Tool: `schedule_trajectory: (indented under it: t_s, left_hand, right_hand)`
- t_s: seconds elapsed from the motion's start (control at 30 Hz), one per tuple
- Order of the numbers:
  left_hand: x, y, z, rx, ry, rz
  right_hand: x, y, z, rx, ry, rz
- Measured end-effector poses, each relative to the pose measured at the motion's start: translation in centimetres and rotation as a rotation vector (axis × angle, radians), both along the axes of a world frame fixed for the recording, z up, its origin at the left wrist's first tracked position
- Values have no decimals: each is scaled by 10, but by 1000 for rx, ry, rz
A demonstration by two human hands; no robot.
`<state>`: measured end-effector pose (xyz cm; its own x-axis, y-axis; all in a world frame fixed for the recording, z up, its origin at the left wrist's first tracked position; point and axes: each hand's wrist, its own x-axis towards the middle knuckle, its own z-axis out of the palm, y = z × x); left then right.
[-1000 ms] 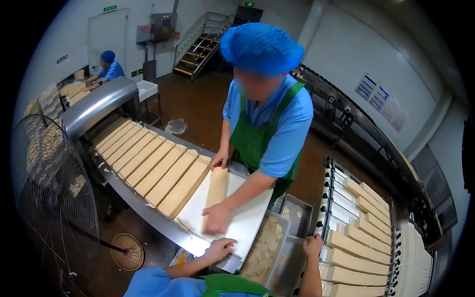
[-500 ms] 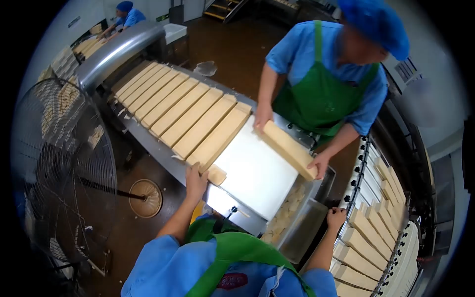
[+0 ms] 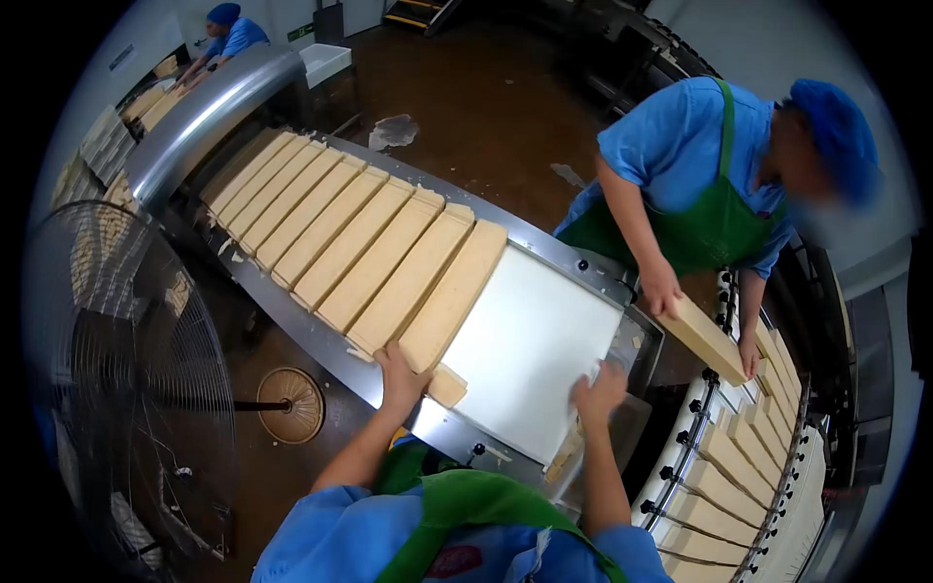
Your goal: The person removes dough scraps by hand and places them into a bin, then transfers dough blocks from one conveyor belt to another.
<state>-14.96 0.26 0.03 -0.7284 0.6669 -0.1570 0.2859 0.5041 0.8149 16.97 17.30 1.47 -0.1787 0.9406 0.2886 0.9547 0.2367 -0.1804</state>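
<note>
My left hand (image 3: 401,381) grips the near end of the rightmost long, pale-yellow block (image 3: 457,291), thumb and fingers at its end corners. This block lies on a white conveyor belt (image 3: 530,340), last in a row of similar blocks (image 3: 355,228). A small offcut (image 3: 447,386) of the same material sits beside my left thumb. Over the belt's right end is my right hand (image 3: 600,389), slightly blurred, fingers apart and nothing visible in it. Below it are some pale scraps (image 3: 564,457), partly hidden.
Across the belt a co-worker (image 3: 700,175) in a green apron holds another block (image 3: 708,335) over a second conveyor (image 3: 680,457) bearing several blocks. A metal roller cover (image 3: 214,121) spans the far end. A large fan (image 3: 136,360) stands left. Another person (image 3: 233,34) works behind.
My right hand has left the second conveyor's edge and come over the belt. The co-worker has carried a block right to that conveyor. The row's last block now lies further right.
</note>
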Motion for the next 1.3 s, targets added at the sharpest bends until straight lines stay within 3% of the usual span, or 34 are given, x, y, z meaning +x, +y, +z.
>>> schedule_trajectory:
  t_s: [0.17, 0.37, 0.63, 0.7, 0.77, 0.9, 1.03, 1.1, 1.17, 1.3]
  left_hand:
    - [-6, 5, 4, -62, 104, -104]
    - [-19, 12, 13, -331, 152, -341]
    - [-26, 14, 1, -345, 189, -482]
    - [-26, 16, 1, -371, 174, -512]
    - [-23, 16, -2, -272, 219, -498]
    - [-4, 30, 15, -226, 25, -633]
    - [38, 46, 22, -109, 92, -795]
    - [59, 57, 26, -92, 81, -809]
    - [77, 66, 23, 86, 237, -878]
    - [140, 73, 43, 273, 118, -913]
  right_hand:
    - [-121, 44, -32, -89, 72, 245]
    - [-255, 94, -14, -245, 16, 257]
    - [-319, 120, 12, -521, -189, 189]
    - [-311, 120, 15, -459, -145, 142]
    - [-295, 119, 29, -590, -76, 13]
    - [-210, 118, 51, -732, 99, -343]
    - [-116, 86, 58, -575, 95, -443]
    - [-78, 81, 38, -520, 325, -647]
    - [-37, 59, 34, -412, 489, -746]
    - [60, -7, 54, -68, 822, -903]
